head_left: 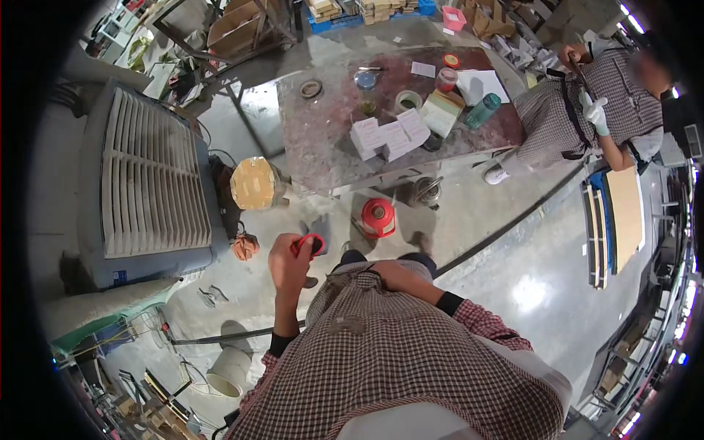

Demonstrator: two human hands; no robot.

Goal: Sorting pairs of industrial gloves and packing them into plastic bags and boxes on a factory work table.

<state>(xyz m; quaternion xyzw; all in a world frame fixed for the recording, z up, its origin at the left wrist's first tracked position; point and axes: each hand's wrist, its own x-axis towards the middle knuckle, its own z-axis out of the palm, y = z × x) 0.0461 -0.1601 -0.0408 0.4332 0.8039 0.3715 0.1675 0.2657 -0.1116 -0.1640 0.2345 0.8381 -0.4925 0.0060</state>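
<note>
Head view: far worktable (323, 147) carried tape rolls (408, 100), white card stacks (389, 136), a green bottle (482, 111); red spool (378, 218) stood on the floor below. Left hand (287, 260) was closed around small red-handled scissors (309, 244), near centre. Right hand (381, 273) lay against the apron, its fingers' state unclear.

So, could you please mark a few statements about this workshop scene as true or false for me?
1. The left hand holds a small red object. True.
2. The right hand is raised overhead. False: it rests low against the checked apron.
3. A red cone-shaped object stands on the floor below the table. True.
4. The table is bare. False: tape rolls, white packets and a green bottle lie on it.
</note>
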